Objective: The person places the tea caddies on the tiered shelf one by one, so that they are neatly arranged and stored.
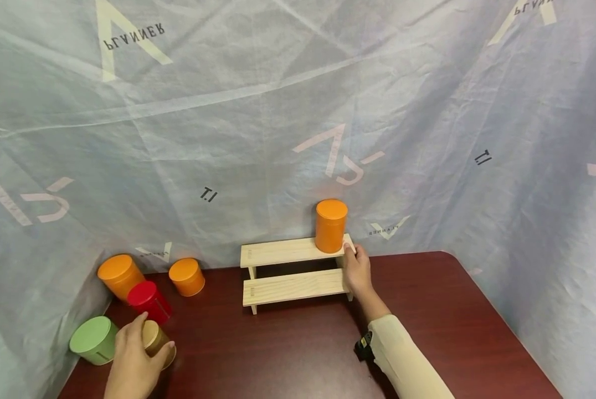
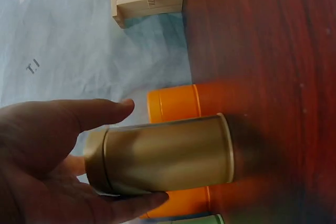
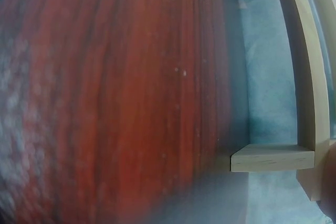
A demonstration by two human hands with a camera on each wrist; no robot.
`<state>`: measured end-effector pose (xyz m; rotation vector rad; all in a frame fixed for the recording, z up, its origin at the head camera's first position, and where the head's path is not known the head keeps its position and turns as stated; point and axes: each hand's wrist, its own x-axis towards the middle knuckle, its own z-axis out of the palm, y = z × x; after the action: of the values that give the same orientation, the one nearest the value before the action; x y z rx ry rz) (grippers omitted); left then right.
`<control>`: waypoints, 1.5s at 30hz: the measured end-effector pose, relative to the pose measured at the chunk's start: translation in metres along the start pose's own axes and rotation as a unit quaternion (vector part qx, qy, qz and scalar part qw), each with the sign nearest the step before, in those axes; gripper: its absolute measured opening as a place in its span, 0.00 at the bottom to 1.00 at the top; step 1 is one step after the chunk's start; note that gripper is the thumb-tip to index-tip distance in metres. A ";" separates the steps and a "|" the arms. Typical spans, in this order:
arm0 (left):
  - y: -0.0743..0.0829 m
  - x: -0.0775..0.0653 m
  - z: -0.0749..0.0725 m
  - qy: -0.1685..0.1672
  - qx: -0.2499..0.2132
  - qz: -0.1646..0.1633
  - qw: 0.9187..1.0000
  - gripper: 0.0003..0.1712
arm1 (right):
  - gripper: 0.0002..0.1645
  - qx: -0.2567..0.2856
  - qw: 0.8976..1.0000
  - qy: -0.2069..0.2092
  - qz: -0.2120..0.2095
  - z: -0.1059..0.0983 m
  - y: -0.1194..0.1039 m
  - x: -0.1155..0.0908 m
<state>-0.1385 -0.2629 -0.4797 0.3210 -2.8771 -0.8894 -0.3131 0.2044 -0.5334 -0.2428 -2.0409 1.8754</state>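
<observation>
On the left of the table, my left hand (image 1: 134, 354) reaches round a gold tin (image 2: 170, 153) that stands upright. The left wrist view has the thumb straight and apart from the tin's side, with the other fingers extended along the opposite side. My right hand (image 1: 359, 272) grips the right end of a two-step wooden shelf (image 1: 293, 286), thumb on top of the upper step. Near that thumb, a tall orange tin (image 1: 330, 227) stands on the upper step. Only a sliver of the right hand shows in the right wrist view, beside the pale wood (image 3: 273, 158).
Around the gold tin stand a red tin (image 1: 149, 302), a green tin (image 1: 93, 341), a larger orange tin (image 1: 121, 276) and a short orange tin (image 1: 186, 277). A grey printed cloth (image 1: 258, 138) hangs behind and beside the dark red-brown table (image 1: 288, 349).
</observation>
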 end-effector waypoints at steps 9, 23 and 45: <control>-0.013 0.009 -0.002 -0.019 -0.056 -0.051 0.997 0.68 | 0.20 -0.016 1.000 0.007 -0.006 0.001 -0.004 0.000; -0.008 0.002 0.000 0.033 -0.087 -0.089 0.992 0.57 | 0.23 -0.027 1.000 0.010 -0.011 0.000 -0.002 0.000; 0.026 -0.005 -0.002 0.066 -0.155 -0.036 0.985 0.44 | 0.20 -0.009 1.000 -0.004 0.026 -0.001 -0.003 0.002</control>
<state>-0.1376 -0.2419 -0.4636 0.4335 -2.5685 -1.2553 -0.3138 0.2061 -0.5301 -0.2969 -2.0759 1.8932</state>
